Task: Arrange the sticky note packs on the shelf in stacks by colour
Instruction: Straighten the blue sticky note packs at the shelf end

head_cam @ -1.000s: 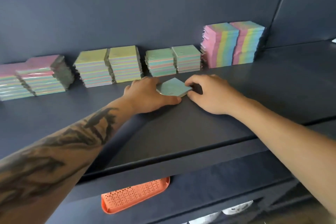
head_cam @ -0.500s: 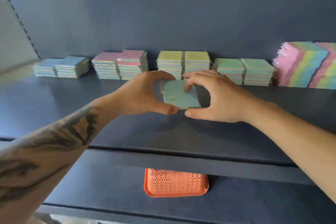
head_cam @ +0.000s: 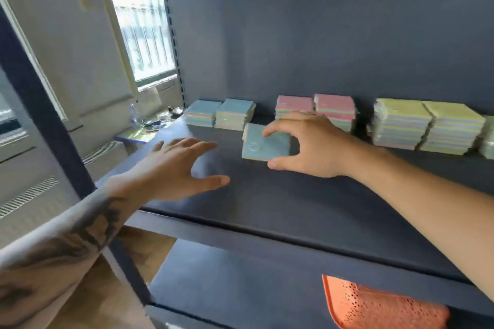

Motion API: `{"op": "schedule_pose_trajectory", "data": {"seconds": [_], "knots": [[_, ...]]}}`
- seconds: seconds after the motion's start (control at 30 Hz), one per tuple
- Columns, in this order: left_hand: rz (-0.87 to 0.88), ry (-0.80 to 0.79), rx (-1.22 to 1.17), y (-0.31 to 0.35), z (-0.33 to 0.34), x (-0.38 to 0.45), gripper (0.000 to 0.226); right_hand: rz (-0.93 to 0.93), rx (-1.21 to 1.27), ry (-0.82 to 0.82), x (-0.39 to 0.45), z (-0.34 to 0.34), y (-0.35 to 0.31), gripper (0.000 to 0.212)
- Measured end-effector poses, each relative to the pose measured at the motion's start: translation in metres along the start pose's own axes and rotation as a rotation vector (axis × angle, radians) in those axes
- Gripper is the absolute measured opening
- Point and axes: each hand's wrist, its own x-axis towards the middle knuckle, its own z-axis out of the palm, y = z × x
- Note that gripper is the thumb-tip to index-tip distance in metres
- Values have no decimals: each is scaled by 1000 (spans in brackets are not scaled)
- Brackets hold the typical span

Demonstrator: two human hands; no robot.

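matt dark shelf [head_cam: 294,208], paper sticky note pack [head_cam: 264,145], perforated orange plastic tray [head_cam: 379,304]

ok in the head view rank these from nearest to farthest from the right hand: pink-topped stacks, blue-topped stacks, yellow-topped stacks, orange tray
1. Pink-topped sticky note stacks: just behind the right hand, partly hidden by it.
2. Blue-topped sticky note stacks to its left and yellow-topped sticky note stacks to its right: too close to call.
3. Orange perforated plastic tray: on the lower shelf, farthest.

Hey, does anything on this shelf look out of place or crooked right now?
Only the blue pack: the right hand holds it tilted, clear of the blue stacks at the back. The pink stacks and yellow stacks sit in tidy pairs.
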Motion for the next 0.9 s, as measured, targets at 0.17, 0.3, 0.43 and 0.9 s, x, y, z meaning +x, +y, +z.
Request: {"op": "schedule_pose_trajectory", "data": {"seconds": [0.17,0.3,0.43,0.9], "knots": [[11,-1,25,-62,9,16,109,68,-52,-8,80,25,-32,57],[13,8,-99,-78,18,19,98,107,-81,-7,143,39,-42,55],[26,23,-118,-83,25,21,95,101,-116,-10,198,51,-44,54],[10,49,-134,-81,28,23,90,73,-144,-55,240,76,-20,52]]}}
